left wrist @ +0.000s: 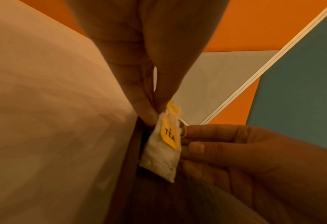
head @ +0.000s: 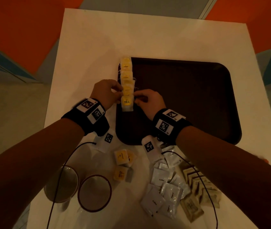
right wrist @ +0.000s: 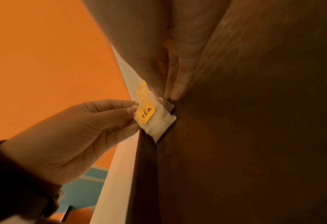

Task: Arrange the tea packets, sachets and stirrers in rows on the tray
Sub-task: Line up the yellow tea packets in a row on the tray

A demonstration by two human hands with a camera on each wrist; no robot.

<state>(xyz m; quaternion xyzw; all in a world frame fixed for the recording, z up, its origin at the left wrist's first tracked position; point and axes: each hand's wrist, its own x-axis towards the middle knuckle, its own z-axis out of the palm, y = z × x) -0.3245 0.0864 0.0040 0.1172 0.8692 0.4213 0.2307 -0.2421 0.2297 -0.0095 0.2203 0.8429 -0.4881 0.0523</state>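
Both hands on the row's nearest tea packet: left hand [head: 105, 93] pinching the left edge of the white paper tea packet with yellow "TEA" tag [head: 127, 103], right hand [head: 149, 100] pinching its right edge, fingers curled. Packet lying at the left edge of the dark brown rounded-corner plastic tray [head: 189, 100], overlapping the next packet in line.

Nearest on the white table [head: 98, 38], below the hands:
- two round clear glass cups with dark red rims [head: 94, 193], left of centre
- three loose yellow-tagged tea packets [head: 124, 164], centre, off the tray
- pile of white "Coffee" sachets [head: 160, 187], right of centre, overlapping
- pile of beige printed sachets [head: 200, 190], further right, touching the white pile
- black cables from the wrist units crossing cups and sachets

Mid: black wrist bands with square code markers on both wrists.

Further: column of four yellow-tagged tea packets [head: 126, 76] running along the tray's left rim, overlapping like shingles, far end at the tray's far-left corner. Held packet is the nearest of the four.

Beyond the table: orange, grey and blue floor panels [head: 24, 30].
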